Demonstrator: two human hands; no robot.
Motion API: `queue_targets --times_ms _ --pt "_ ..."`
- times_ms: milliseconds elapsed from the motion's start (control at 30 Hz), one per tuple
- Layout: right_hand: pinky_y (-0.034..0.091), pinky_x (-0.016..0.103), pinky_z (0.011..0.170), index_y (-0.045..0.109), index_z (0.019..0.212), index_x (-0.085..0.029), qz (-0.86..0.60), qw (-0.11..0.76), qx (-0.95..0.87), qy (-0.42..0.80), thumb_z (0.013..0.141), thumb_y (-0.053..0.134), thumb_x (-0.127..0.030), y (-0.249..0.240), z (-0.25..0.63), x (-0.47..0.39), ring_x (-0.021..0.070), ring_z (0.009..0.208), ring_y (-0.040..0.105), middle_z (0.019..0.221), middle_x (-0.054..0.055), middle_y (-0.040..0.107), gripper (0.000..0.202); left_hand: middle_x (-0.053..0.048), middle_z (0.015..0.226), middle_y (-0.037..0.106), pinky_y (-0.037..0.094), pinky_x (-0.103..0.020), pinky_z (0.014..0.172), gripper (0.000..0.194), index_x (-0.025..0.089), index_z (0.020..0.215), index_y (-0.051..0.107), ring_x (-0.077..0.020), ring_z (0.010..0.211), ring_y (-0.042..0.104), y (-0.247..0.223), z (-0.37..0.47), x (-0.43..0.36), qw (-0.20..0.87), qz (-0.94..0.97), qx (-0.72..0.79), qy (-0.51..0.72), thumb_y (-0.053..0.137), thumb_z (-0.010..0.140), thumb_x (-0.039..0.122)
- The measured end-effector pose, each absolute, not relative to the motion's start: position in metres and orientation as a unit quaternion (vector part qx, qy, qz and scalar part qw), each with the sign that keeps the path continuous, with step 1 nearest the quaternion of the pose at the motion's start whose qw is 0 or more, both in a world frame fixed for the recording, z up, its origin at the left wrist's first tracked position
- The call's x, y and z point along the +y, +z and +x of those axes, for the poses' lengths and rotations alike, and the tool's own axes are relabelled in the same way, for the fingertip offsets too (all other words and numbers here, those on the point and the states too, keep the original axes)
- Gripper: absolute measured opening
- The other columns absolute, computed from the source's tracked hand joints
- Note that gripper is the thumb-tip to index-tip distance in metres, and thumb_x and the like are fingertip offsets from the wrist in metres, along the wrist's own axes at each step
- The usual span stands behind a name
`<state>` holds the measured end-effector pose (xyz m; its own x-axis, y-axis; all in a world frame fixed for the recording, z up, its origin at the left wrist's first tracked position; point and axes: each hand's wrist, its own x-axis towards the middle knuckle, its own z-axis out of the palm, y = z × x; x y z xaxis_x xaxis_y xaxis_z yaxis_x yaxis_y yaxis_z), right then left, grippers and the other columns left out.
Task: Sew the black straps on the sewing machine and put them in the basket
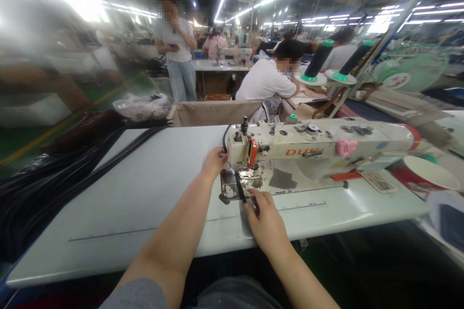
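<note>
A white sewing machine (282,154) with orange lettering stands on the pale table (145,174). A narrow black strip (239,187) runs from beside the needle area down toward the front edge. My right hand (265,217) has its thumb and fingers closed on the near end of this strip. My left hand (216,160) is at the left end of the machine head, fingers bent together next to a dark curved piece; what they hold, if anything, is hidden.
Long black strips (72,174) drape over the table's left side. Behind the machine is a beige cloth bin (217,112). Thread cones (319,60) and a green fan (411,67) stand at the right. One person (177,43) stands; another (266,77) sits bent forward.
</note>
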<state>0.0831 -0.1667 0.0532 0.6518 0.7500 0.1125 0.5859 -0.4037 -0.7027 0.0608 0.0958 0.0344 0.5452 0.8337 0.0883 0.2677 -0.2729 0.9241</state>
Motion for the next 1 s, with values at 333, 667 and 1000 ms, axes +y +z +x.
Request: queue_targets --times_ms 333,667,1000 --pt "0.052 0.035 0.094 0.070 0.106 -0.018 -0.734 0.463 -0.472 0.154 0.094 0.058 -0.026 0.066 0.073 -0.169 0.0231 0.099 0.064 0.108 0.011 0.066 0.019 -0.006 0.084 0.068 0.058 -0.036 0.093 0.031 0.019 0.080 0.055 -0.0187 0.090 0.069 0.027 0.016 0.070 0.665 0.515 0.344 0.418 0.071 0.079 0.046" --pt "0.040 0.026 0.057 0.071 0.099 -0.017 -0.634 0.523 -0.377 0.426 0.091 0.057 -0.066 0.056 0.056 -0.136 0.0124 0.060 0.050 0.077 0.002 0.066 0.052 -0.004 0.086 0.070 0.058 -0.036 0.096 0.044 0.014 0.092 0.069 -0.0167 0.086 0.070 0.026 -0.062 0.024 0.682 0.452 0.339 0.464 0.091 0.068 0.043" --pt "0.022 0.023 0.046 0.071 0.086 -0.014 -0.599 0.539 -0.302 0.509 0.082 0.065 -0.067 0.055 0.044 -0.095 0.0079 0.049 0.038 0.066 0.001 0.061 0.053 -0.008 0.105 0.077 0.056 -0.034 0.096 0.034 0.017 0.101 0.073 -0.0212 0.100 0.072 0.034 -0.117 -0.008 0.564 0.571 0.349 0.484 0.083 0.081 0.042"
